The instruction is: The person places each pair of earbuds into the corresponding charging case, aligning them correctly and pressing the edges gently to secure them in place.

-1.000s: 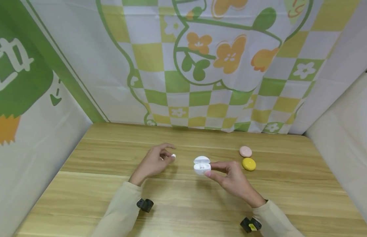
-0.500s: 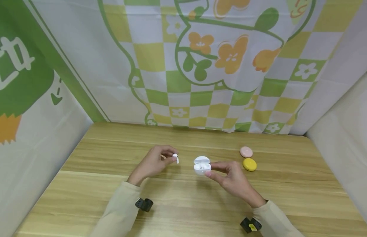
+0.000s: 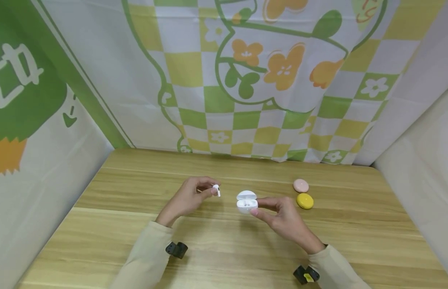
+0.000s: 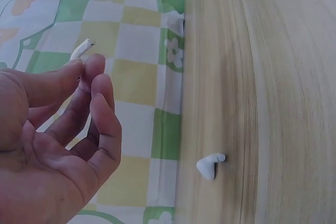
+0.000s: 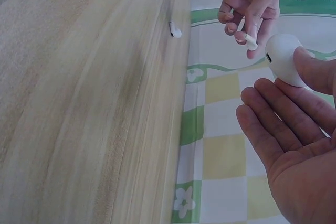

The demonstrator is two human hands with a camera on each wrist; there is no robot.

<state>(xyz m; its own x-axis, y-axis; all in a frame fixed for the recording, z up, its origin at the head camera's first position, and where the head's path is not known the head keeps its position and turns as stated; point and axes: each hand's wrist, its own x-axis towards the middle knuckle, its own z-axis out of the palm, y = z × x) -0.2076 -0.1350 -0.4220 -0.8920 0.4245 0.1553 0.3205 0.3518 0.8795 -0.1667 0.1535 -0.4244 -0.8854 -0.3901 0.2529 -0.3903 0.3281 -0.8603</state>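
Observation:
Between thumb and fingertips, my left hand (image 3: 187, 199) pinches a white wireless earbud (image 3: 217, 190), its stem pointing down in the head view. In the left wrist view the stem of that earbud (image 4: 83, 49) sticks out past the fingertips. To the right, my right hand (image 3: 287, 220) holds a white charging case (image 3: 247, 205) by its side, the lid raised and the inside facing me. A small gap separates the earbud from the case. A second white earbud (image 5: 175, 30) lies on the tabletop in both wrist views; the left hand hides it in the head view.
A pink round disc (image 3: 301, 185) and a yellow one (image 3: 305, 200) lie close together on the wooden table (image 3: 224, 261), beyond the right hand. A patterned curtain (image 3: 245, 120) hangs along the table's back edge, with pale cloth walls at both sides.
The earbud in my left hand has turned so its stem shows below the fingertips, and the hand has shifted slightly right. My right hand and the open case stay about where they were.

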